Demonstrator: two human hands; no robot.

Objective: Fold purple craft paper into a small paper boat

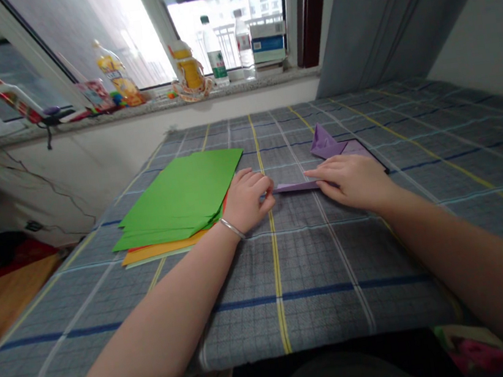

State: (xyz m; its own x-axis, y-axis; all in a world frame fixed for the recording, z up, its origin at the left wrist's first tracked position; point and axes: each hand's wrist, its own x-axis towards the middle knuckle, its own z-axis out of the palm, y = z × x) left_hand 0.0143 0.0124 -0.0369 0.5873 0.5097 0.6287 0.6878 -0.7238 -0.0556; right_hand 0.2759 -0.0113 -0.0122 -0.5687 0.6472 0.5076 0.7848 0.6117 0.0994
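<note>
— What was the left hand (248, 198) doing?
— It was curled, its fingertips at the near end of the purple paper strip (295, 187). I couldn't tell whether the grip pinched it.
— And the right hand (355, 181)?
— Its grip was open, pressed flat on the strip's other end. The strip lay on the bench (290, 270) between both grips. A stack of green paper (182, 194) lay just outside the left.

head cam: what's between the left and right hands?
A folded purple paper strip on the plaid cloth spans from the left hand to the right hand, which presses it. Head view.
</note>
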